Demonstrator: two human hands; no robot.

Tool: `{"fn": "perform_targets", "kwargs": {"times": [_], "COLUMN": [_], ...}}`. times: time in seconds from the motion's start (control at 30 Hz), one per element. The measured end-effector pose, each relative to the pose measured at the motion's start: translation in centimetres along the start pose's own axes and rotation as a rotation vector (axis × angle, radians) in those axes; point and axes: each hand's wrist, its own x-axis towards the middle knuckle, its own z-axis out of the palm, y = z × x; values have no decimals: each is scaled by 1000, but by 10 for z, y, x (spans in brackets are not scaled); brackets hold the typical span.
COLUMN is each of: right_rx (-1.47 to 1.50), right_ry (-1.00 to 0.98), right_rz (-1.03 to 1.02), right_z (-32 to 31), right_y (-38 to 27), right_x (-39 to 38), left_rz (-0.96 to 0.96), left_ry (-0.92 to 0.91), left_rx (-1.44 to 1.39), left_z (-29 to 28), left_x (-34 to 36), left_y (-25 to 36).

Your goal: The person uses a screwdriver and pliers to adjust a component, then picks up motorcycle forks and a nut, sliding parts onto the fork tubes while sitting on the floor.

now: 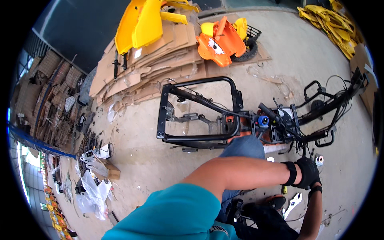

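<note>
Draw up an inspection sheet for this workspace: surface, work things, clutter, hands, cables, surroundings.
Surface: pale floor, dark specks in places.
Work things: black tubular vehicle frame stands on the floor; silver adjustable wrench lies nearer the wearer than the hands.
Clutter: white plastic bags beside a cardboard box, left.
Hands: black-gloved left hand partly covers the right hand; grip unclear.
Cables: black cables bunched along the frame's right part.
Surroundings: flattened cardboard stack, yellow panels, orange body panel.

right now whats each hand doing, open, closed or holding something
Left hand: gloved, fingers mostly hidden; grip cannot be told.
Right hand: mostly hidden by the left; open or closed cannot be told.
</note>
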Motion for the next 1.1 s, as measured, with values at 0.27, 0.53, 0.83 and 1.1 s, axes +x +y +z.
{"fn": "perform_targets", "kwargs": {"times": [0.27, 0.53, 0.83, 1.1], "right_rx": [-62, -217, -458, -434], "right_ry": [-39, -66, -205, 240], "right_rz": [22, -19, 114, 270], "right_z": [3, 7, -14, -66], "right_y": [-5, -1, -46, 6], "right_x": [-4, -6, 9, -34], "left_rz": [-9, 195, 99, 175], "left_ry": [-69, 261, 38, 32], "left_rx": [-21, -260, -142, -189], "left_z": [-3, 14, -17, -74], "left_x": [-9, -17, -15, -41], "left_y": [1, -8, -11, 16]}}
